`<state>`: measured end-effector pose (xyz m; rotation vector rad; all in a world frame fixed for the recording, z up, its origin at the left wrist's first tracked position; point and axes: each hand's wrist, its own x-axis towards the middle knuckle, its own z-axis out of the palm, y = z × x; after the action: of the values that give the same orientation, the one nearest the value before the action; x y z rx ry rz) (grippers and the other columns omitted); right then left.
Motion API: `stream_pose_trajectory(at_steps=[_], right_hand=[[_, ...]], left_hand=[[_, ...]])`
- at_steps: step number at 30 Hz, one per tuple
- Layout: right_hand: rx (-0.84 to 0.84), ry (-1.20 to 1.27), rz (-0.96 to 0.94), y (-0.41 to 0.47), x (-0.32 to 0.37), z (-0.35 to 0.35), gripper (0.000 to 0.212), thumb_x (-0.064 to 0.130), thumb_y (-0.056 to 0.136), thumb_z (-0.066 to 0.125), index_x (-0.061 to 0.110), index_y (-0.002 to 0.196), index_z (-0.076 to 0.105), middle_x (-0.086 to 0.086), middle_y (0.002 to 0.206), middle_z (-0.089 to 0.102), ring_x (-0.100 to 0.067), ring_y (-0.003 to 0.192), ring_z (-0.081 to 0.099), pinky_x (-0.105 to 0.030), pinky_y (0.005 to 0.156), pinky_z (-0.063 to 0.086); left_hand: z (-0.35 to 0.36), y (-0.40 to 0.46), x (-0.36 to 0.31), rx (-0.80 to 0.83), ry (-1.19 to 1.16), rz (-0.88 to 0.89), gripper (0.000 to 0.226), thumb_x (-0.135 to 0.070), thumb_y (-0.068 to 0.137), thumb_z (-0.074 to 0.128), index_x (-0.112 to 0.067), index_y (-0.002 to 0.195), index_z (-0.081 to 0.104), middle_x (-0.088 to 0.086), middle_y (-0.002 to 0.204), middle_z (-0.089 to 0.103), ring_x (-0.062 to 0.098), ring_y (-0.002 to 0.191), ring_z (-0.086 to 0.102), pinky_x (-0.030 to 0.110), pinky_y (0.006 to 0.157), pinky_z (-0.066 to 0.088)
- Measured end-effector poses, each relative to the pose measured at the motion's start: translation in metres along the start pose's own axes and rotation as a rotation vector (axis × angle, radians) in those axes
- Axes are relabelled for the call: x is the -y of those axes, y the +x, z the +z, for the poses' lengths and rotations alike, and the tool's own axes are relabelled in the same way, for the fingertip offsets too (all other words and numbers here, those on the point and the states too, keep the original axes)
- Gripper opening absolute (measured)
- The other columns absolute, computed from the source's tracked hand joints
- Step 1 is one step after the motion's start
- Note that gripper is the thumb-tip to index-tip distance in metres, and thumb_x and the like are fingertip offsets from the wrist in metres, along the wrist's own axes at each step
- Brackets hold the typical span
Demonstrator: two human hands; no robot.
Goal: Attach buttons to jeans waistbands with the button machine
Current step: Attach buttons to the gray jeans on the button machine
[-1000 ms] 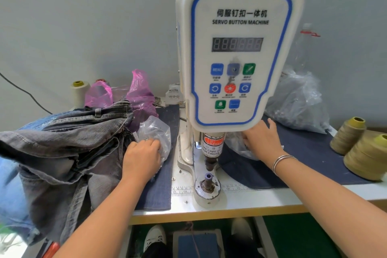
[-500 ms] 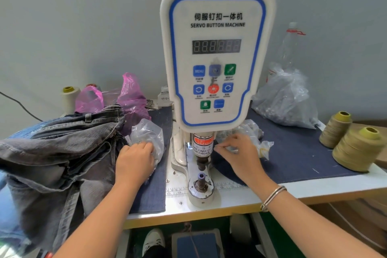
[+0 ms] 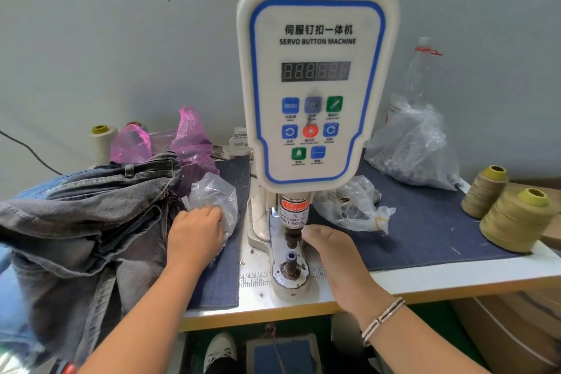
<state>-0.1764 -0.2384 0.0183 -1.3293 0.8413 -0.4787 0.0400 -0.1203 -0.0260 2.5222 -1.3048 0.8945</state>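
Rumpled grey denim jeans [image 3: 82,222] lie heaped at the left of the surface [image 3: 425,278], beside the glossy white button machine [image 3: 315,85]. The left hand [image 3: 194,237] digs curled fingers into a crinkled clear plastic bag [image 3: 217,194]; its contents are unclear. The right hand [image 3: 331,252] pinches at the dark metal plunger [image 3: 292,237]. Another clear bag [image 3: 355,206] holds small dark pieces.
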Motion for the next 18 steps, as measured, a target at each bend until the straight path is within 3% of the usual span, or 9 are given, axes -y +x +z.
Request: stream_pose_trajectory(at_steps=[2, 5, 8, 13, 18], right_hand=[[0.003, -0.005, 0.001, -0.002, -0.001, 0.001, 0.013, 0.024, 0.091, 0.061, 0.019, 0.088, 0.072, 0.004, 0.081, 0.071, -0.016, 0.085, 0.062, -0.033, 0.081, 0.048], [0.047, 0.104, 0.069, -0.007, -0.001, 0.002, 0.016, 0.016, 0.093, 0.057, 0.015, 0.082, 0.069, 0.002, 0.058, 0.053, -0.01, 0.055, 0.046, -0.022, 0.053, 0.039], [0.168, 0.357, 0.178, -0.011, 0.003, 0.0, 0.022, 0.007, 0.096, 0.051, 0.008, 0.078, 0.062, -0.004, 0.054, 0.048, -0.008, 0.038, 0.037, -0.016, 0.032, 0.028], [0.208, 0.481, 0.329, -0.015, -0.002, -0.003, 0.009, 0.009, 0.091, 0.06, 0.002, 0.085, 0.059, -0.007, 0.057, 0.055, -0.008, 0.039, 0.046, -0.015, 0.031, 0.033], [0.218, 0.459, 0.339, -0.016, -0.007, -0.005, 0.014, 0.013, 0.092, 0.06, -0.002, 0.091, 0.061, -0.007, 0.057, 0.055, -0.008, 0.038, 0.046, -0.015, 0.031, 0.033]], left_hand=[[0.001, 0.0, 0.001, -0.025, 0.004, 0.02, 0.013, -0.008, 0.074, 0.064, -0.011, 0.063, 0.059, 0.004, 0.058, 0.06, 0.026, 0.052, 0.057, 0.033, 0.055, 0.042], [0.001, 0.0, 0.001, -0.04, 0.008, 0.039, 0.026, -0.019, 0.079, 0.038, -0.013, 0.063, 0.058, 0.003, 0.058, 0.059, 0.026, 0.052, 0.058, 0.033, 0.055, 0.042], [0.003, 0.0, 0.001, -0.059, 0.014, 0.043, 0.027, -0.019, 0.078, 0.037, -0.013, 0.062, 0.057, 0.003, 0.057, 0.058, 0.026, 0.052, 0.057, 0.034, 0.055, 0.042], [0.005, 0.0, 0.001, -0.068, 0.006, 0.039, 0.027, -0.019, 0.079, 0.037, -0.013, 0.063, 0.058, 0.002, 0.058, 0.059, 0.025, 0.053, 0.057, 0.034, 0.056, 0.042], [0.004, 0.0, 0.002, -0.053, 0.0, 0.035, 0.026, -0.018, 0.078, 0.038, -0.013, 0.064, 0.059, 0.002, 0.059, 0.059, 0.025, 0.053, 0.058, 0.034, 0.056, 0.043]])
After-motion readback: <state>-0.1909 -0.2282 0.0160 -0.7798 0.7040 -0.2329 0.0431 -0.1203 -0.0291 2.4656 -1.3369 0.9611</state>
